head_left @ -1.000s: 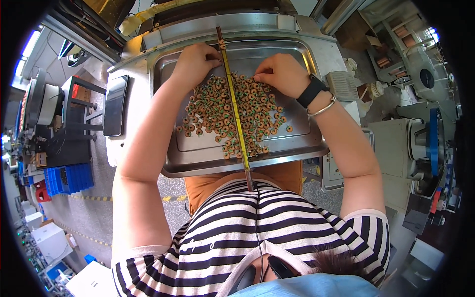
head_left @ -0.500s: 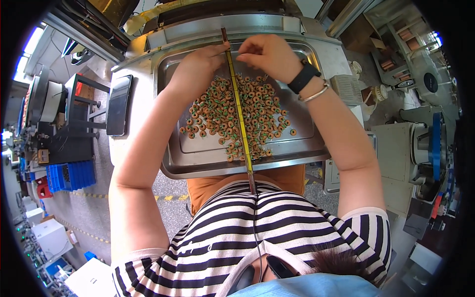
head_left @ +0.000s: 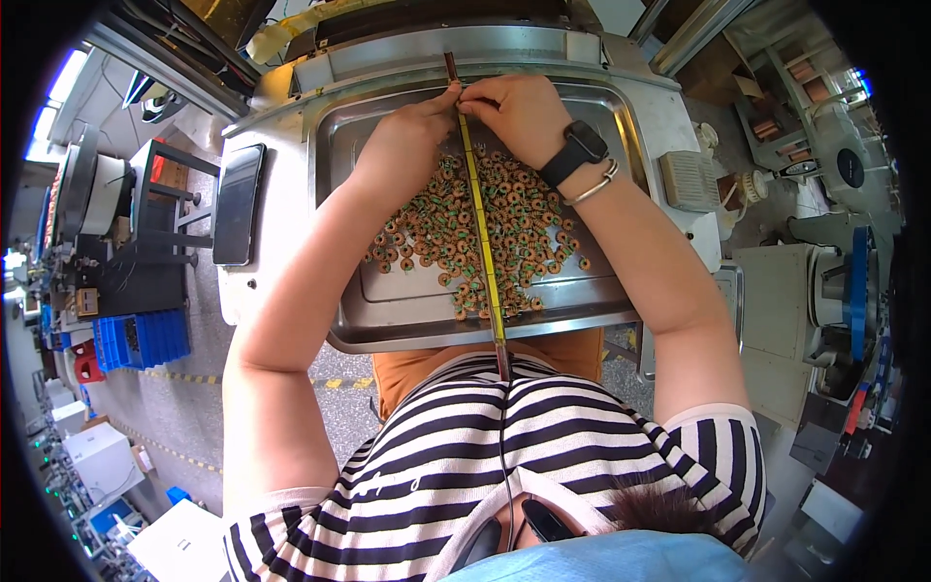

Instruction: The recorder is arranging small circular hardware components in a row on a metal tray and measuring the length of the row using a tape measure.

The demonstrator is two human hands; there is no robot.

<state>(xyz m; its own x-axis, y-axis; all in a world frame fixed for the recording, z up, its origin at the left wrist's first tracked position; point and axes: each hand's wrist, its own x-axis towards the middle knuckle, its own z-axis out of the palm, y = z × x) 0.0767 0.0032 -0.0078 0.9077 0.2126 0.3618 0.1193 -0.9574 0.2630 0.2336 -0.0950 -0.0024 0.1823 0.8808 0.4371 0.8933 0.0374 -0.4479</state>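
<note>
A long narrow yellow strip with dark ends (head_left: 486, 252) lies lengthwise across a metal tray (head_left: 388, 312), from the far rim to my striped shirt. Close to its far end, my left hand (head_left: 412, 141) closes on the strip, index fingertip on top and the other fingers curled. Right beside those fingertips, my right hand (head_left: 521, 114) pinches at the strip; whatever is between its fingers is too small to make out. Under and around the strip spreads a heap of small copper-coloured ring coils with green wire (head_left: 524, 218). My forearms hide part of the tray's sides.
A black phone (head_left: 240, 204) lies on the white table left of the tray. A grey ribbed block (head_left: 689, 181) sits to the right. Behind the tray runs a metal rail (head_left: 456, 53). Blue bins (head_left: 145, 337) stand low at the left.
My right hand has come left and its fingertips now meet the strip beside my left hand. The view has shifted slightly, and the strip appears a little further right.
</note>
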